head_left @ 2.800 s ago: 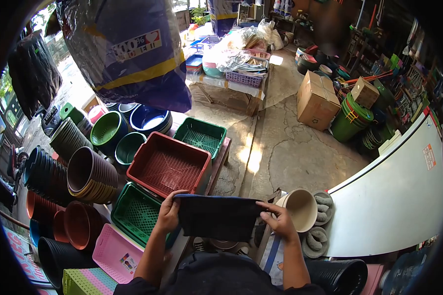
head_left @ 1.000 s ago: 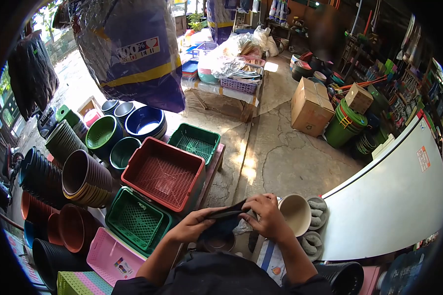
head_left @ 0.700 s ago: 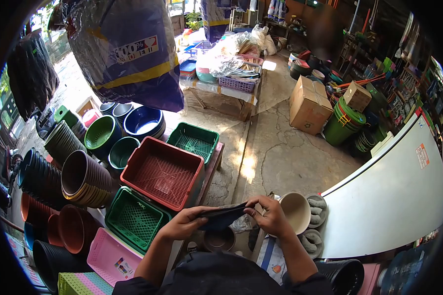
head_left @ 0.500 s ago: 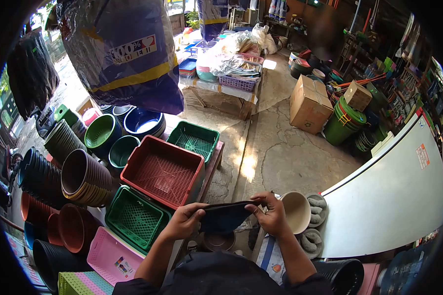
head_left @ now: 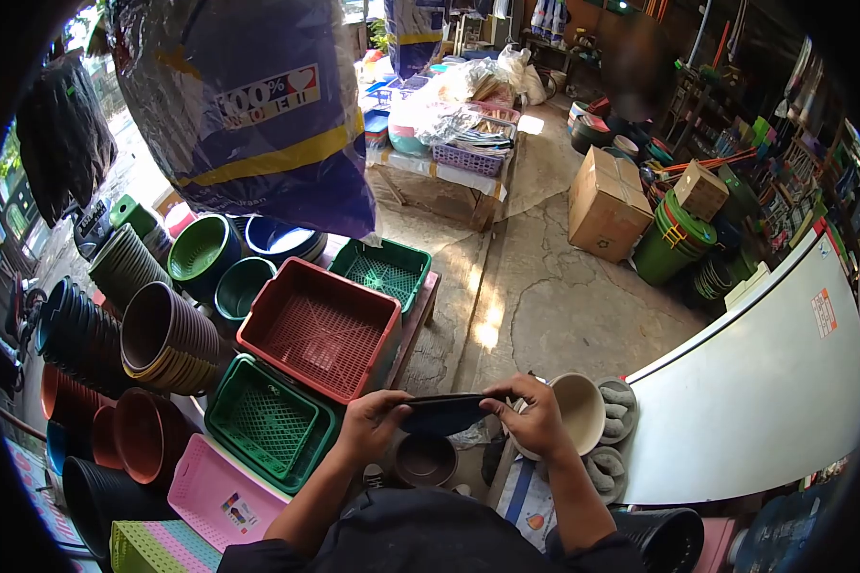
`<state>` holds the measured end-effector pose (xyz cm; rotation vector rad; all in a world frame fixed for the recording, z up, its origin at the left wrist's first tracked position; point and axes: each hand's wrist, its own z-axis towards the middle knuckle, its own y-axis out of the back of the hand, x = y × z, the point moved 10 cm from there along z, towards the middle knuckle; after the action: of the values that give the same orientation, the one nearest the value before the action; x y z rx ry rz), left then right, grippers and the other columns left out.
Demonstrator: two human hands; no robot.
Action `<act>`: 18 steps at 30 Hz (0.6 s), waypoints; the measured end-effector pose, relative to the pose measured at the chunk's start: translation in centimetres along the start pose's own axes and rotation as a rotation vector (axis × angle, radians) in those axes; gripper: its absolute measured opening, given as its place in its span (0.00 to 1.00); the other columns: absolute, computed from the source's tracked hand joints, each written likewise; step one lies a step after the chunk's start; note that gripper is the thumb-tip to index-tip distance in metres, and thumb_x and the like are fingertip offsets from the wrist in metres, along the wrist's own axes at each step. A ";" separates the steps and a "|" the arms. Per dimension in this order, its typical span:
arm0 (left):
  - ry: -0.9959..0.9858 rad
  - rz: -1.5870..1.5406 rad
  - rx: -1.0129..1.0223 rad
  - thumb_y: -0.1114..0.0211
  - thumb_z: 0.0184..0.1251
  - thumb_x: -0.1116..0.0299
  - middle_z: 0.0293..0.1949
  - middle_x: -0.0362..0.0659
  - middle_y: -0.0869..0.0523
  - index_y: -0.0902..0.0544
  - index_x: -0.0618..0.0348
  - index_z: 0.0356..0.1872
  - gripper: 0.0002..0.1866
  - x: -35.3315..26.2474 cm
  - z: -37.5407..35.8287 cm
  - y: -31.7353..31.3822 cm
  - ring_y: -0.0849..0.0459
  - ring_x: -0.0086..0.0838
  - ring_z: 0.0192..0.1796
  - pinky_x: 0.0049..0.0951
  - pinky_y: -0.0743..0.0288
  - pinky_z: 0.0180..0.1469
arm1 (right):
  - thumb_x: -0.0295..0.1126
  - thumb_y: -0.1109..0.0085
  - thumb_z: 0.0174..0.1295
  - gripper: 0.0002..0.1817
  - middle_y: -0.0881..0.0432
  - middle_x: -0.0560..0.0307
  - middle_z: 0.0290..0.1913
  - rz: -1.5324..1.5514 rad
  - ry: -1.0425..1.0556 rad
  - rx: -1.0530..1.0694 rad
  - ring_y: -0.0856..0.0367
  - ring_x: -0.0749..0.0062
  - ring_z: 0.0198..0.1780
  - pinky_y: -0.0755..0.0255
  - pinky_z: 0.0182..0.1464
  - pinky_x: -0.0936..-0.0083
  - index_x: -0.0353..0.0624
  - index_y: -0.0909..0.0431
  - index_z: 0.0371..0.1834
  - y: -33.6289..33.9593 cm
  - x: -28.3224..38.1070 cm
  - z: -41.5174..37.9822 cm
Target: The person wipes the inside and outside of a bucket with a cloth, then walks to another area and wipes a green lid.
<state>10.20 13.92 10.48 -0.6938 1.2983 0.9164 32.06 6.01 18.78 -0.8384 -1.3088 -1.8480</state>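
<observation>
Above cracked concrete floor beside stacked baskets, left hand and right hand grip a dark sheet.

One head-worn camera faces forward and down, with left grip and right grip near
</observation>
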 end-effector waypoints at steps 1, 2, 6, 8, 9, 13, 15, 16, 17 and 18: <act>0.003 -0.015 0.049 0.34 0.66 0.78 0.38 0.45 0.12 0.15 0.66 0.46 0.09 0.2 0.0 -0.5 0.14 0.25 0.42 0.26 0.22 0.45 | 0.35 0.25 0.55 0.19 0.16 0.52 0.38 -0.100 0.033 0.054 0.17 0.61 0.40 0.25 0.46 0.71 0.41 0.18 0.48 -0.3 0.4 0.2; 0.005 -0.014 0.043 0.34 0.66 0.78 0.38 0.45 0.12 0.15 0.66 0.46 0.09 -0.6 0.1 -0.6 0.14 0.25 0.42 0.26 0.22 0.45 | 0.35 0.25 0.55 0.19 0.16 0.52 0.38 -0.097 0.035 0.060 0.17 0.61 0.40 0.25 0.46 0.71 0.41 0.18 0.48 -0.5 1.2 0.6; -0.101 0.178 0.241 0.38 0.69 0.81 0.39 0.44 0.14 0.18 0.67 0.45 0.07 -5.4 1.0 -3.2 0.15 0.23 0.45 0.25 0.21 0.50 | 0.42 0.33 0.62 0.22 0.17 0.49 0.39 -0.204 0.350 0.128 0.17 0.51 0.43 0.25 0.49 0.61 0.42 0.21 0.54 -4.0 6.1 1.5; -0.098 0.191 0.271 0.38 0.69 0.81 0.40 0.43 0.15 0.20 0.66 0.47 0.08 -5.5 1.1 -3.6 0.15 0.24 0.47 0.26 0.22 0.52 | 0.39 0.34 0.61 0.18 0.17 0.48 0.39 -0.154 0.242 0.281 0.18 0.48 0.43 0.25 0.48 0.61 0.43 0.21 0.52 -6.2 4.4 1.8; -0.031 0.051 0.182 0.37 0.67 0.82 0.41 0.43 0.16 0.23 0.65 0.48 0.11 -4.9 1.1 -2.7 0.16 0.25 0.48 0.27 0.23 0.53 | 0.36 0.34 0.61 0.14 0.17 0.48 0.40 -0.103 0.216 0.258 0.18 0.48 0.43 0.25 0.45 0.62 0.43 0.19 0.48 -5.8 4.4 2.2; -0.075 -0.067 0.079 0.29 0.60 0.80 0.42 0.47 0.15 0.28 0.63 0.49 0.19 -1.7 0.6 -0.9 0.15 0.28 0.49 0.30 0.22 0.52 | 0.32 0.34 0.60 0.12 0.18 0.49 0.38 -0.033 0.177 0.239 0.17 0.50 0.41 0.24 0.42 0.63 0.43 0.18 0.45 -4.2 5.6 2.8; -0.095 -0.013 0.080 0.29 0.60 0.80 0.42 0.47 0.16 0.27 0.62 0.48 0.18 -0.7 0.2 -0.8 0.15 0.28 0.50 0.30 0.22 0.52 | 0.28 0.33 0.58 0.10 0.18 0.51 0.37 -0.044 0.200 0.202 0.17 0.53 0.39 0.24 0.40 0.65 0.42 0.16 0.44 -2.8 6.0 3.2; -0.118 0.044 0.086 0.28 0.59 0.81 0.42 0.46 0.16 0.26 0.62 0.47 0.18 -0.4 0.0 -0.9 0.16 0.29 0.51 0.30 0.22 0.53 | 0.28 0.33 0.58 0.10 0.18 0.51 0.37 -0.047 0.202 0.210 0.17 0.53 0.39 0.24 0.40 0.65 0.42 0.16 0.44 -2.4 5.9 3.3; -0.119 0.040 0.079 0.28 0.59 0.81 0.42 0.46 0.16 0.26 0.62 0.47 0.18 0.0 0.0 -1.0 0.16 0.29 0.51 0.30 0.22 0.53 | 0.24 0.32 0.57 0.10 0.17 0.52 0.36 -0.065 0.275 0.170 0.17 0.58 0.38 0.25 0.40 0.69 0.41 0.16 0.43 -1.4 6.4 3.3; -0.234 0.119 0.089 0.28 0.57 0.81 0.43 0.46 0.16 0.25 0.62 0.45 0.17 -0.8 -0.3 -1.5 0.15 0.31 0.50 0.30 0.22 0.53 | 0.21 0.32 0.56 0.10 0.17 0.54 0.35 -0.081 0.346 0.128 0.17 0.63 0.36 0.25 0.40 0.72 0.39 0.15 0.42 -0.5 6.9 3.2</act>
<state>11.38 12.79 11.14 -0.4289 1.1725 0.9983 28.25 7.94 25.13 -0.3813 -1.2362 -1.8490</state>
